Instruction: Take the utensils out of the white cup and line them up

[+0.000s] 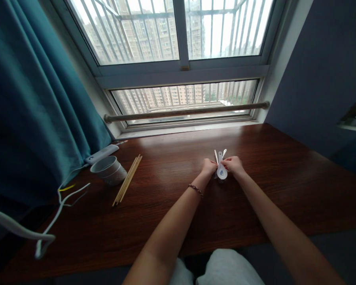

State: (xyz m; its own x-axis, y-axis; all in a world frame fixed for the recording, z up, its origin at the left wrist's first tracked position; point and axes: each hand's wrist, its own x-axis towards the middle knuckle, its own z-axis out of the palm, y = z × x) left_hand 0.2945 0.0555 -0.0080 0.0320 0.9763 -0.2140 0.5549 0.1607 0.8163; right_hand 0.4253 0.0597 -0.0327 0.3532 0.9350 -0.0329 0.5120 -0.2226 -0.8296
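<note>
A white soup spoon [222, 172] with a small blue pattern on its bowl lies over the table between my two hands, its handle pointing toward the window. Two more light, silvery handles stick out behind it, a left handle [216, 156] and a right handle [224, 152], which look like other spoons. From the left, my left hand [209, 165] pinches this small bundle with closed fingers. My right hand [233, 164] grips it from the other side, fingertips closed near the white handle. The fingers partly hide the lower ends of the silvery pieces.
Several wooden chopsticks [127, 180] lie to the left on the brown table [166, 186]. Beside them a grey-white cup [115, 174] leans, with a white power strip [102, 154] behind. White cables [55, 215] run over the left side, near the blue curtain [56, 87].
</note>
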